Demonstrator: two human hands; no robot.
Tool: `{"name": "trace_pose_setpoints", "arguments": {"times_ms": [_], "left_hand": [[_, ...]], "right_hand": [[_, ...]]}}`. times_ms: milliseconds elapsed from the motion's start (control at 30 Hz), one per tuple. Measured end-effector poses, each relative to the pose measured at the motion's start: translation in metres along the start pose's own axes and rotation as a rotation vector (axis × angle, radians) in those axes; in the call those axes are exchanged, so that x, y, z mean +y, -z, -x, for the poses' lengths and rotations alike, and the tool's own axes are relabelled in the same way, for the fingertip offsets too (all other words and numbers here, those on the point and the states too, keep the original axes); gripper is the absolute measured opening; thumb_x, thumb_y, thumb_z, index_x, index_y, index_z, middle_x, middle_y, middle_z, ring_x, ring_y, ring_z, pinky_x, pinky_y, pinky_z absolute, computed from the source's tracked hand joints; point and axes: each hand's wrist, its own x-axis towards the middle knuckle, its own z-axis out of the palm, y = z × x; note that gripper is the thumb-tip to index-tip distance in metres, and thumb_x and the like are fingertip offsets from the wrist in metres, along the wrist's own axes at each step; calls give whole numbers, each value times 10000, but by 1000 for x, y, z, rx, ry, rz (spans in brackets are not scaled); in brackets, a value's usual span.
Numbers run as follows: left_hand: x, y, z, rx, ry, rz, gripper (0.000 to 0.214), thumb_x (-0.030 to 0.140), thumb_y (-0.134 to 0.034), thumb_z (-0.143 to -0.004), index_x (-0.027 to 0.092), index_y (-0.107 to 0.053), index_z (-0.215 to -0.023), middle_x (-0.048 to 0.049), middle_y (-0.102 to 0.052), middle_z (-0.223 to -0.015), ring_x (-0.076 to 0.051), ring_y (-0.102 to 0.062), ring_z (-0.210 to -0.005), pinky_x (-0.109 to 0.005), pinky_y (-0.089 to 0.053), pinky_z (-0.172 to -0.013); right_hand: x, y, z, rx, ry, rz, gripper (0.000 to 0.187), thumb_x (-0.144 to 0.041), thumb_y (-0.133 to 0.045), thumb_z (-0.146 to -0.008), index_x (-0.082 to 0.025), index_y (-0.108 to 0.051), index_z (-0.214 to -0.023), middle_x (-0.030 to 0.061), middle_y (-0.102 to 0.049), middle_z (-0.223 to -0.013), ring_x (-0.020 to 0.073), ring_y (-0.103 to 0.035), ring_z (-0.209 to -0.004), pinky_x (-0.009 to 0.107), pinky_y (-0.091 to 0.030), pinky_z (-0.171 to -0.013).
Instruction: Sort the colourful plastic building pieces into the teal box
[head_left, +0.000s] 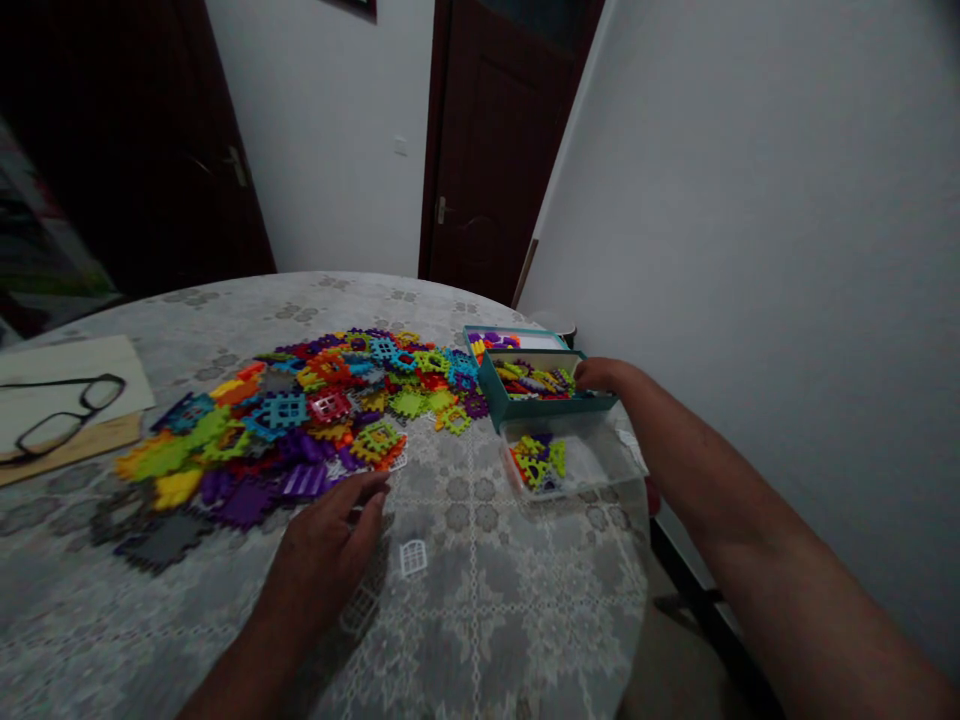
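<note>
A wide heap of colourful plastic interlocking tiles [300,415] lies on the round table [465,620]. My left hand [330,545] rests flat on the lace cloth at the near edge of the heap, fingers stretched toward a purple tile [304,480]. A small white window piece [412,557] lies just right of it. My right hand [600,377] reaches into a teal box [525,405] full of small pieces; its fingers are curled down into the box and hidden. A clear plastic tub [585,470] holding a few pieces stands in front of the box.
The teal box's lid [517,340] lies behind it. Black glasses [67,410] rest on paper at the left edge. The table's right edge runs close to a white wall. Two dark doors stand behind.
</note>
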Motion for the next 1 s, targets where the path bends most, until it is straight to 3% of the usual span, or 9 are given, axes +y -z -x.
{"name": "trace_pose_setpoints", "arguments": {"times_ms": [167, 233, 300, 400, 467, 600, 800, 1000], "left_hand": [[6, 4, -1, 54, 65, -38, 359, 420, -524, -1001, 198, -768, -1144, -104, -837, -1124, -282, -796, -993, -426, -614, -975], [8, 5, -1, 65, 75, -43, 345, 389, -512, -1008, 191, -755, -1154, -107, -828, -1136, -279, -781, -1028, -432, -596, -1013], [7, 5, -2, 100, 63, -75, 317, 340, -503, -1003, 189, -749, -1136, -114, -819, -1140, -287, -761, -1081, -447, -574, -1052], [0, 4, -4, 183, 40, -157, 287, 279, -509, -988, 189, -744, -1126, -130, -807, -1150, -314, -725, -1139, -486, -536, -1101], [-5, 4, -6, 239, 31, -210, 275, 244, -521, -980, 185, -741, -1135, -139, -798, -1159, -322, -706, -1162, -488, -519, -1111], [-13, 7, -8, 307, 29, -281, 256, 199, -536, -975, 187, -735, -1136, -139, -785, -1167, -326, -687, -1181, -488, -490, -1122], [-18, 7, -9, 303, 74, -307, 250, 178, -551, -978, 186, -739, -1143, -139, -781, -1162, -325, -688, -1163, -496, -488, -1108], [-21, 6, -9, 236, 119, -278, 260, 170, -536, -996, 169, -746, -1149, -144, -795, -1164, -319, -708, -1135, -481, -514, -1081]], "right_hand": [[-42, 1, 34, 188, -40, 23, 481, -351, -629, -1013, -144, -708, -1440, 246, -715, -1412, 366, -717, -1241, 402, -552, -984], [-74, -7, 60, 312, 83, -50, 451, -376, -565, -1058, -176, -690, -1443, 222, -721, -1405, 361, -710, -1231, 410, -545, -978], [-112, -19, 90, 393, 295, -178, 383, -388, -573, -1068, -221, -710, -1384, 176, -758, -1335, 338, -720, -1185, 407, -535, -983], [-175, -40, 128, 349, 543, -330, 340, -372, -592, -1068, -245, -706, -1361, 142, -765, -1339, 313, -730, -1167, 404, -537, -994], [-213, -53, 140, 285, 615, -362, 354, -346, -605, -1057, -223, -699, -1375, 150, -757, -1357, 316, -722, -1206, 412, -533, -1024], [-263, -74, 129, 299, 636, -408, 429, -340, -635, -1031, -195, -662, -1434, 169, -708, -1419, 314, -656, -1325, 419, -485, -1122], [-295, -96, 91, 423, 664, -464, 651, -398, -676, -1006, -158, -518, -1589, 194, -561, -1586, 314, -504, -1472, 444, -385, -1232], [-309, -105, 85, 391, 603, -379, 477, -291, -598, -1012, -220, -639, -1482, 156, -683, -1403, 313, -588, -1327, 425, -433, -1146]]}}
